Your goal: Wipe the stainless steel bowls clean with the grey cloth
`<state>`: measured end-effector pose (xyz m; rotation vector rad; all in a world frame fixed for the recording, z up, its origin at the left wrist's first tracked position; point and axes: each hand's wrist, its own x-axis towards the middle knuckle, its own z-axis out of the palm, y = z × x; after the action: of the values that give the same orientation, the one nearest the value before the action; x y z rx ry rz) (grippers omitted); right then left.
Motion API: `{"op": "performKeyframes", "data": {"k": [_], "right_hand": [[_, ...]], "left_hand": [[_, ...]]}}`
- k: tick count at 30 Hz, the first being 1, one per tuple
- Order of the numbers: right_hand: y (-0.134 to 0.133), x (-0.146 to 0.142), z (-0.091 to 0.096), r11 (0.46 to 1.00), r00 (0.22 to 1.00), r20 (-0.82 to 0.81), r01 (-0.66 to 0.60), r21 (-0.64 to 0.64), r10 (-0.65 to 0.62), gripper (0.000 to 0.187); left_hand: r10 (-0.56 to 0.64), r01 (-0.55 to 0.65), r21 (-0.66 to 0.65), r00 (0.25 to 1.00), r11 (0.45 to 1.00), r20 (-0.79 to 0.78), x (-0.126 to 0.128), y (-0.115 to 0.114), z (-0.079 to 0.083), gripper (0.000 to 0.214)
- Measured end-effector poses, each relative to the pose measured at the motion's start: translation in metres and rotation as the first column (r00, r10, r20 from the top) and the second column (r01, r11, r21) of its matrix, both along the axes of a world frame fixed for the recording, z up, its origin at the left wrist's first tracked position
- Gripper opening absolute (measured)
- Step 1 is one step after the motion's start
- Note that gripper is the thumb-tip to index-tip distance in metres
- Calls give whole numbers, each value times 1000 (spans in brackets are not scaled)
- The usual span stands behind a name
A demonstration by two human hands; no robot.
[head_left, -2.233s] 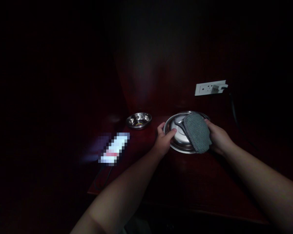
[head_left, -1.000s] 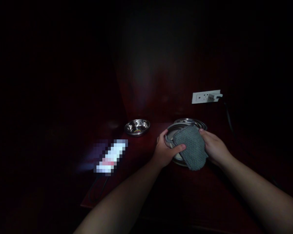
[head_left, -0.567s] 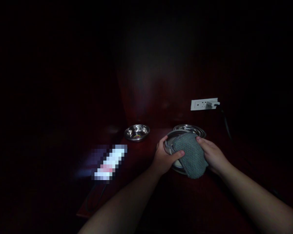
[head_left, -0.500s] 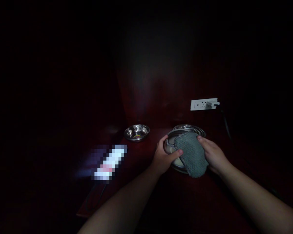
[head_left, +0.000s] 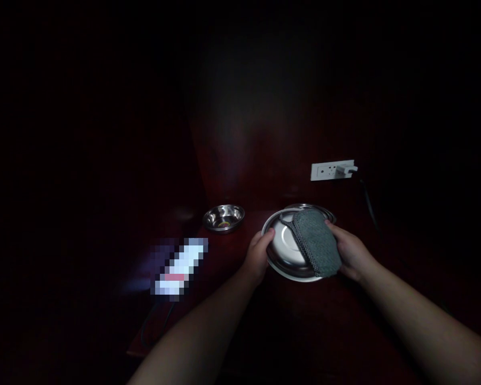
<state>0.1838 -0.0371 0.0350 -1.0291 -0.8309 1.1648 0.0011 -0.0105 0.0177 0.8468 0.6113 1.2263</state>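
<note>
A shiny steel bowl (head_left: 288, 246) is held up over the table, tilted with a round face towards me. My left hand (head_left: 258, 256) grips its left rim, thumb on the near face and fingers hidden behind. A grey-green cloth (head_left: 316, 243) with a dark speckled edge and a loop lies across the bowl's right half. At the right side my right hand (head_left: 350, 251) is closed on the cloth, its thumb at the upper edge and its other fingers mostly hidden. Behind the held bowl, more steel dishware (head_left: 310, 206) shows only by its rim.
A small steel bowl (head_left: 224, 219) stands on the dark red table (head_left: 240, 299), left of my hands. Nearer lies a bright, pixelated phone-like object (head_left: 182, 264) with a cable (head_left: 144, 326). On the back wall is a white socket (head_left: 332, 170) with a plugged-in charger and hanging cord.
The held bowl has turned, showing more of its round face. My left thumb has moved off the cloth to the rim, and the cloth now sits further right across the bowl.
</note>
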Motion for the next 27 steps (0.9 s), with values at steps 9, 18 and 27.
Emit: {"op": "performKeyframes", "data": {"k": [9, 18, 27], "right_hand": [[-1, -1, 2, 997, 999, -20, -31, -65, 30, 14], [3, 2, -3, 997, 999, 32, 5, -76, -3, 20], [5, 14, -1, 926, 910, 296, 191, 326, -292, 41]], "left_hand": [[-4, 2, -47, 999, 999, -38, -1, 5, 0, 35], [-55, 52, -68, 997, 996, -46, -1, 3, 2, 36], [-112, 128, -129, 986, 983, 124, 2, 8, 3, 38]]}}
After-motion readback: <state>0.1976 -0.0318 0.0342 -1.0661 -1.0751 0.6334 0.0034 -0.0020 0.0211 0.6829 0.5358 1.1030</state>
